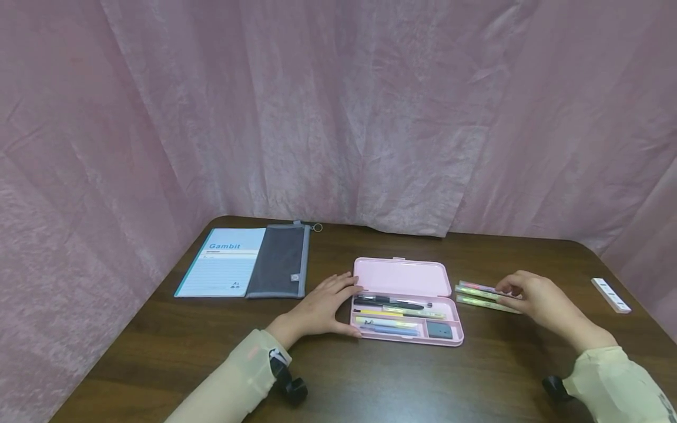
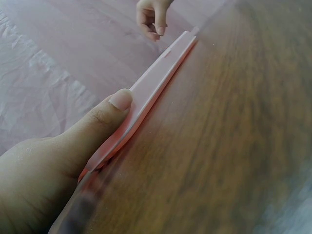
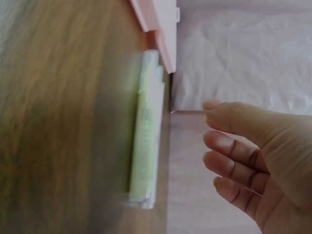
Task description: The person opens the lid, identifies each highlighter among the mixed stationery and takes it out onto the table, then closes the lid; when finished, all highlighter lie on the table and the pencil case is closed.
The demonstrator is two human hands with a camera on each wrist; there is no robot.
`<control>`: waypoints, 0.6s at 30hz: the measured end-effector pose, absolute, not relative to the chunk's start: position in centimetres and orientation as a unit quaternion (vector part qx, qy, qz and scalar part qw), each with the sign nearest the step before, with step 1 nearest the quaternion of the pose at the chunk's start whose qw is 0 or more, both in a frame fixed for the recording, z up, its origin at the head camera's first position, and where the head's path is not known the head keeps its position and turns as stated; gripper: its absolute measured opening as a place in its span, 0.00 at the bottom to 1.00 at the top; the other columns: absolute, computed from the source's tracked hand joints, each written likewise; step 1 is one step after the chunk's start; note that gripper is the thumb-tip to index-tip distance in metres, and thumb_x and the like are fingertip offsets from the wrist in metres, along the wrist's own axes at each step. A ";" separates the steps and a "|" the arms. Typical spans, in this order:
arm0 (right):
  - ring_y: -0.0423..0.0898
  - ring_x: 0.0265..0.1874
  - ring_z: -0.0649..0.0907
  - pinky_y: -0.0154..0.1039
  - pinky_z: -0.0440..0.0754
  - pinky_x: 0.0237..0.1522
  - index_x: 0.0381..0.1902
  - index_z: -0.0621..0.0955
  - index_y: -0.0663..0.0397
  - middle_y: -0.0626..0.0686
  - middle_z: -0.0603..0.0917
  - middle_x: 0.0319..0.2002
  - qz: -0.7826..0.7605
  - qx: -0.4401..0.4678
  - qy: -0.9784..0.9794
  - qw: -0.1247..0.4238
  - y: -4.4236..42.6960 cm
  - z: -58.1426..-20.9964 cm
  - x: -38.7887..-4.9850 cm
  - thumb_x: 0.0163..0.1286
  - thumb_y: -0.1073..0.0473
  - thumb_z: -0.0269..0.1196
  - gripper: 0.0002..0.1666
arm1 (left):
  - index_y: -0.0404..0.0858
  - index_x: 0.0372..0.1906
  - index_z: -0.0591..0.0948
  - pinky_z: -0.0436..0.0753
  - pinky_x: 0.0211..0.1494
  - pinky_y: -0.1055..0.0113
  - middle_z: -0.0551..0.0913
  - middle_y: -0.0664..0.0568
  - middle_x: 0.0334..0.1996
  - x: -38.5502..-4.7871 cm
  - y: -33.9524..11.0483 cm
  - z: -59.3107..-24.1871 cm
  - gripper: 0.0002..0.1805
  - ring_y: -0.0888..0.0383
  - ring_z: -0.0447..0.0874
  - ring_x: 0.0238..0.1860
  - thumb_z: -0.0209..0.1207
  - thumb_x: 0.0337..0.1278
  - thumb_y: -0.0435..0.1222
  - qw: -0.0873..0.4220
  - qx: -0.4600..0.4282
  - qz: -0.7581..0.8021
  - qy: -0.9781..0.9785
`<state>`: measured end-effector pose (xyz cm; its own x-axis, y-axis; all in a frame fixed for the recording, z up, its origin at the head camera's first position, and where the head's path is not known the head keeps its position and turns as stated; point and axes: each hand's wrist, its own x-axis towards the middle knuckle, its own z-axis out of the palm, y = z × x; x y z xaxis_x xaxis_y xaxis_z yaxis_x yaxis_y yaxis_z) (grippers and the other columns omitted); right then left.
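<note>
A pink pencil case (image 1: 402,276) lies with its lid raised back. Inside it are dark pens (image 1: 391,302), a yellow pencil (image 1: 370,312), light-coloured pens (image 1: 388,330) and a dark grey-blue block (image 1: 439,330). My left hand (image 1: 319,305) rests at the case's left end with fingers spread; its thumb (image 2: 105,114) touches the case's side wall in the left wrist view. To the right of the case, several slim highlighters (image 1: 483,302) lie side by side. Over their right ends hovers my right hand (image 1: 539,299), its fingers loosely bent and apart from the highlighters (image 3: 144,141) in the right wrist view.
A light blue notebook (image 1: 222,267) lies at the left, beside a dark grey mesh zip pouch (image 1: 277,258). Near the right edge of the brown table (image 1: 402,388) is a small white strip (image 1: 610,295). A pink curtain (image 1: 338,117) hangs behind.
</note>
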<state>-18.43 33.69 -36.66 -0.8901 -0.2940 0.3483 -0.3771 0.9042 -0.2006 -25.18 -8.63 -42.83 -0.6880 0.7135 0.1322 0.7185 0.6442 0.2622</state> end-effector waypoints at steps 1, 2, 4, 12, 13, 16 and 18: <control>0.36 0.28 0.78 0.34 0.78 0.29 0.30 0.83 0.49 0.42 0.81 0.28 0.129 0.179 -0.962 0.160 33.5 -36.4 -18.4 0.52 0.60 0.73 0.08 | 0.50 0.69 0.67 0.52 0.79 0.53 0.62 0.53 0.73 -25.2 -8.6 -42.8 0.51 0.53 0.50 0.77 0.63 0.37 0.70 0.008 -0.394 -0.147 -0.907; 0.36 0.28 0.78 0.35 0.78 0.30 0.30 0.83 0.49 0.43 0.81 0.29 0.126 0.182 -0.962 0.159 33.3 -36.2 -18.4 0.52 0.60 0.73 0.08 | 0.49 0.69 0.67 0.53 0.79 0.53 0.62 0.53 0.73 -25.2 -8.7 -42.8 0.51 0.53 0.50 0.77 0.63 0.37 0.70 0.009 -0.395 -0.146 -0.907; 0.37 0.29 0.78 0.36 0.78 0.31 0.31 0.84 0.50 0.43 0.82 0.29 0.122 0.184 -0.963 0.157 32.9 -35.7 -18.4 0.53 0.59 0.73 0.08 | 0.50 0.69 0.67 0.52 0.79 0.53 0.62 0.53 0.73 -25.2 -8.7 -42.8 0.51 0.53 0.50 0.77 0.63 0.37 0.70 0.010 -0.394 -0.145 -0.907; 0.39 0.30 0.79 0.35 0.79 0.32 0.34 0.84 0.52 0.44 0.83 0.31 0.149 0.189 -0.964 0.116 31.1 -34.5 -18.2 0.56 0.57 0.71 0.10 | 0.49 0.68 0.67 0.53 0.79 0.53 0.63 0.53 0.73 -25.1 -8.7 -42.7 0.51 0.53 0.50 0.77 0.63 0.37 0.70 0.009 -0.395 -0.148 -0.907; 0.38 0.30 0.79 0.34 0.78 0.32 0.35 0.84 0.52 0.43 0.83 0.31 0.153 0.192 -0.963 0.113 30.9 -34.4 -18.2 0.56 0.56 0.71 0.10 | 0.49 0.68 0.67 0.53 0.79 0.53 0.63 0.53 0.73 -25.1 -8.6 -42.7 0.51 0.53 0.50 0.77 0.63 0.37 0.70 0.008 -0.394 -0.149 -0.907; 0.36 0.29 0.78 0.33 0.76 0.30 0.35 0.84 0.52 0.43 0.82 0.30 0.164 0.198 -0.960 0.107 30.2 -34.4 -18.2 0.56 0.56 0.71 0.10 | 0.49 0.68 0.67 0.52 0.79 0.53 0.63 0.53 0.73 -25.1 -8.6 -42.7 0.51 0.53 0.50 0.77 0.63 0.37 0.69 0.006 -0.393 -0.149 -0.907; 0.35 0.29 0.77 0.32 0.75 0.30 0.35 0.84 0.52 0.43 0.82 0.30 0.173 0.204 -0.958 0.106 29.7 -34.6 -18.2 0.55 0.56 0.72 0.11 | 0.49 0.68 0.68 0.52 0.79 0.53 0.63 0.53 0.73 -25.2 -8.6 -42.8 0.51 0.53 0.50 0.77 0.63 0.38 0.69 0.007 -0.393 -0.149 -0.907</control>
<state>-18.16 29.66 -34.59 -0.8942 -0.3544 0.2736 -0.4279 0.8565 -0.2888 -25.16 -8.61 -42.81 -0.6906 0.7115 0.1298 0.7156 0.6462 0.2650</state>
